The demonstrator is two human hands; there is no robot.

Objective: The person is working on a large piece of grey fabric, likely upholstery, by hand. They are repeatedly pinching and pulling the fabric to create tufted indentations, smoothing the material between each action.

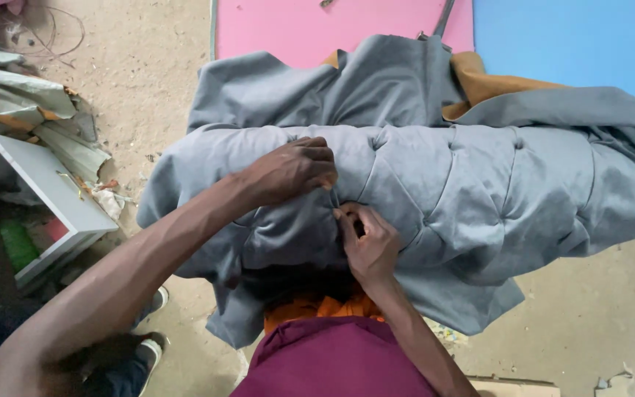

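Scene: A person bent over a grey tufted cushion (472, 191) that lay across the middle of the view, above a dusty concrete floor (148, 81).
Left hand: The left hand (292, 170) pressed down on the padded top, its fingers curled shut and bunching the grey fabric at a pleat.
Right hand: The right hand (367, 242) sat just beside the left, fingers pinched closed on a fold of the same fabric at a tuft point; whether it held anything small could not be told.
Cushion: Loose grey cloth hung off its near and far edges, and orange foam (479, 81) showed at the far side.
Surroundings: A pink board (281, 26) and a blue board (575, 37) lay beyond the cushion; a white wooden frame (53, 195) and crumpled scraps (31, 103) lay to the left.
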